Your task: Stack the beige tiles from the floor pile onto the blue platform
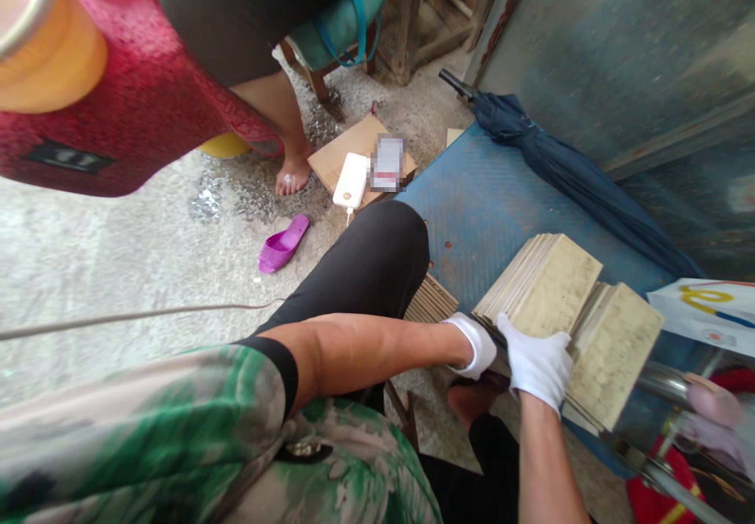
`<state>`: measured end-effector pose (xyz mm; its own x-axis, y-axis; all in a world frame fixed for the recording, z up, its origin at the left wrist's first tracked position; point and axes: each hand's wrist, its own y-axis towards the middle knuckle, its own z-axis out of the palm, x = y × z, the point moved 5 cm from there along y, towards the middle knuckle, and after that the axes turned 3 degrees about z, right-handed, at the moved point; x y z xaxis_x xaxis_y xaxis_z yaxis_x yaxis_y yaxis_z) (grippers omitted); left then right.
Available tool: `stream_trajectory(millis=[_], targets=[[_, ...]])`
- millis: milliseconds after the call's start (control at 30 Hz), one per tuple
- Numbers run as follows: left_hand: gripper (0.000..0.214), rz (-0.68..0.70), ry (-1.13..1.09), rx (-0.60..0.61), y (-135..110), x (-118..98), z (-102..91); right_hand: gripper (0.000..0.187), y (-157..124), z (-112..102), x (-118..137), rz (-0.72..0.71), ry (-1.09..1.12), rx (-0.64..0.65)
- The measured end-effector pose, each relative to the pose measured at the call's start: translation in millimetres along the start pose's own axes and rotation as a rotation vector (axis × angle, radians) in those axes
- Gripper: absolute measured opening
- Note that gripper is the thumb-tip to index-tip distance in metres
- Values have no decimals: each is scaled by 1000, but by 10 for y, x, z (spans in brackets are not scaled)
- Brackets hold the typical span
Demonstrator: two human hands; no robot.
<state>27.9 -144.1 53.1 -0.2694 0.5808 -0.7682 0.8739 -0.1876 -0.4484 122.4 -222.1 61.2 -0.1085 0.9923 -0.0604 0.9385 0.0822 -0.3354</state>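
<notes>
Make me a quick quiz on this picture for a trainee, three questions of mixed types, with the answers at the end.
1. True or false: the white-gloved right hand touches the stacked flat pieces.

2. Which colour is the unworn slipper?
A) Yellow
B) Purple
C) White

3. Fill in the missing word: a furled, dark ____ lies along one edge of the blue surface.

Key:
1. True
2. B
3. umbrella
</notes>
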Motion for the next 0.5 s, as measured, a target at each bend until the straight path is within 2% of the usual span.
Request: stream_trajectory(millis=[67,133,233,300,367,500], targets=[[41,-2,65,103,-3,5,-50,106,-20,-74,-24,13,0,5],[36,-16,100,128,7,3,-132,106,-70,-163,-64,29,12,23],[28,18,71,-2,68,-27,-271,105,-223,-288,-147,29,18,46],[32,-29,-20,-116,120,3,-318,104,-375,-343,-224,38,-5,41],[44,-145,-174,-171,165,82,-283,103,-555,-343,-309,58,-26,55],[59,-266,-428,-100,247,199,-29,94,-912,-209,-474,128,-44,102]])
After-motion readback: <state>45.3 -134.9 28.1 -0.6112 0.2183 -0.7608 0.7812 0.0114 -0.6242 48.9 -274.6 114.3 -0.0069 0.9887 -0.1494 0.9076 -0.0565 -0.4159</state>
